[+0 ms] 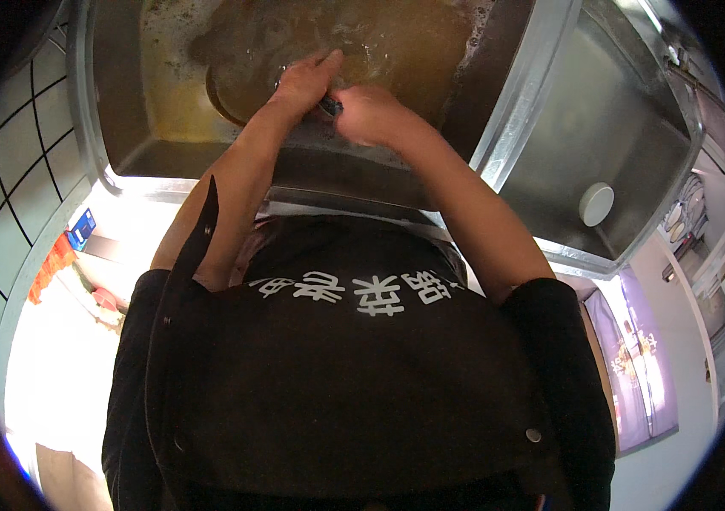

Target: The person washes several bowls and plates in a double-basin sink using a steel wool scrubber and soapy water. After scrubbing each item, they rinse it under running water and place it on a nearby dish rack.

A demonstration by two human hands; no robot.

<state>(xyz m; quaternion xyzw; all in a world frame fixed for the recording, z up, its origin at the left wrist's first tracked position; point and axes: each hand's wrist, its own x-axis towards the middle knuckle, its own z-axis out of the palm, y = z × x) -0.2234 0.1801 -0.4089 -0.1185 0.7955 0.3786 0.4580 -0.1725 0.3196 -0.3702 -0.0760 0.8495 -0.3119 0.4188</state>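
Note:
Murky, brownish water (400, 38) with patches of foam fills a stainless steel sink basin (349, 175). My left hand (307, 80) is partly in the water, its fingers extended near the tips of my other hand; whether it grips anything is hidden. My right hand (372, 115) is closed around a small dark object (331, 105), perhaps a handle, that pokes out between the two hands. Left of my hands, the curved dark rim of a round vessel (218, 102) shows under the water.
A metal divider (522, 108) separates this basin from a second steel basin (598, 128) on the right, where a round white object (596, 204) lies near the front. Tiled wall (17, 153) borders the left side. Dishes (685, 207) stand in a cabinet at the far right.

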